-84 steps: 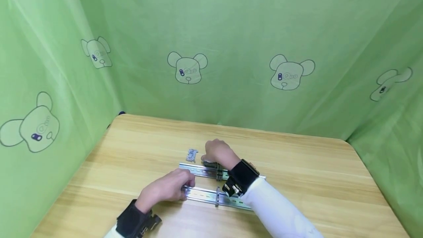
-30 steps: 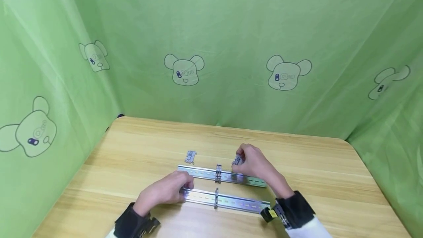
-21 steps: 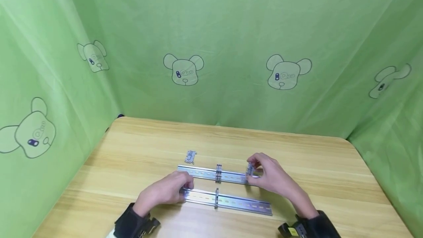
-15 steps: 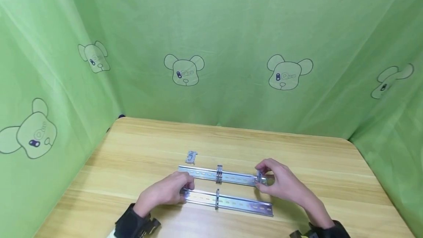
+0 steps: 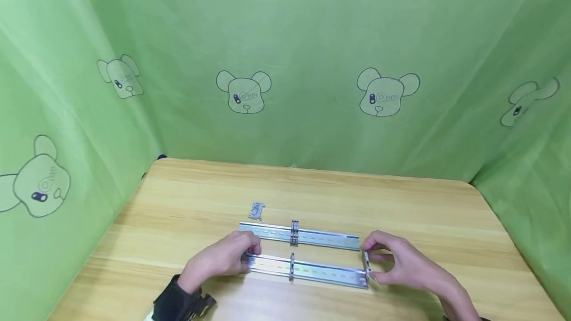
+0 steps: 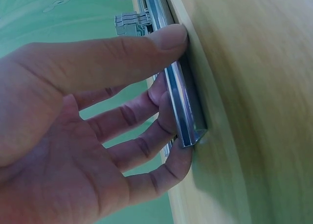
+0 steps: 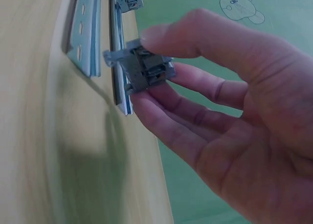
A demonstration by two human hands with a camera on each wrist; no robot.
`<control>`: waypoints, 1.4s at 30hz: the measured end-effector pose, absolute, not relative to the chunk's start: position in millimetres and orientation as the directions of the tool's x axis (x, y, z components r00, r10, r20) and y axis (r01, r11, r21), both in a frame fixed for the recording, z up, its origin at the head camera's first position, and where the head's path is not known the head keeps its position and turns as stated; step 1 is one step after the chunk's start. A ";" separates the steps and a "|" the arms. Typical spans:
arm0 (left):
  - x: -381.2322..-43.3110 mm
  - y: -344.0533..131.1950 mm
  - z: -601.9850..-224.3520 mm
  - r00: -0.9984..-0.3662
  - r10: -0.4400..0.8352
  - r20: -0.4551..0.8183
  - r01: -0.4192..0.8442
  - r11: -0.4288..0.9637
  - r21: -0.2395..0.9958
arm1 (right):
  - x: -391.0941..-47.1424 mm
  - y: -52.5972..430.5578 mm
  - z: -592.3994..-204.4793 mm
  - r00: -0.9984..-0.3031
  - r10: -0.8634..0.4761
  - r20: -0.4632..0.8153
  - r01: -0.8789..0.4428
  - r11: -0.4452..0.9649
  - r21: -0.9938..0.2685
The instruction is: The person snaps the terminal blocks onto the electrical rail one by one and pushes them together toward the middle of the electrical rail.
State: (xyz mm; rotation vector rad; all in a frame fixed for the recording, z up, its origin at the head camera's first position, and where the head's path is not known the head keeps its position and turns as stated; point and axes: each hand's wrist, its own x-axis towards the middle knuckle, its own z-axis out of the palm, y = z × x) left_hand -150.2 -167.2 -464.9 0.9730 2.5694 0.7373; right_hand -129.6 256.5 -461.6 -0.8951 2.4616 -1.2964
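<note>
Two slotted metal DIN rails lie roughly parallel on the table. My left hand (image 5: 223,256) grips the left end of the near DIN rail (image 5: 327,274), thumb on one side and fingertips on the other in the left wrist view. At that rail's right end, my right hand (image 5: 412,267) pinches a grey terminal block (image 7: 144,67) between thumb and fingers. In the head view this block stands edge-on by the rail end; whether they touch, I cannot tell. One thin terminal block (image 5: 292,266) sits across the near rail's middle. A small group of terminal blocks (image 5: 295,233) sits on the far rail (image 5: 330,240).
A loose grey terminal block (image 5: 256,210) lies flat behind the far rail's left end. The wooden table (image 5: 424,212) runs back to a green curtain (image 5: 308,128) printed with bear heads, which also hangs at both sides.
My right hand has picked up a terminal block from behind the far rail. It has carried the block right and nearer to me, to the near rail's end. My left hand has stayed put.
</note>
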 end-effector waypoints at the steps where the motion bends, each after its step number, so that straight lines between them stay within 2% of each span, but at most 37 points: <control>1: -150.4 -167.4 -464.6 -0.728 0.679 -0.093 0.526 0.640 0.559 | -129.5 258.0 -462.0 -0.787 -0.613 0.075 -0.405 0.420 -0.812; 15: -153.4 -169.0 -464.3 -0.717 0.691 -0.093 0.540 0.634 0.554 | -124.6 260.6 -463.3 -0.757 -0.653 0.011 -0.365 0.410 -0.836; 42: -154.2 -169.9 -466.6 -0.725 0.682 -0.099 0.525 0.639 0.563 | -122.2 263.6 -468.3 -0.760 -0.649 0.014 -0.346 0.386 -0.855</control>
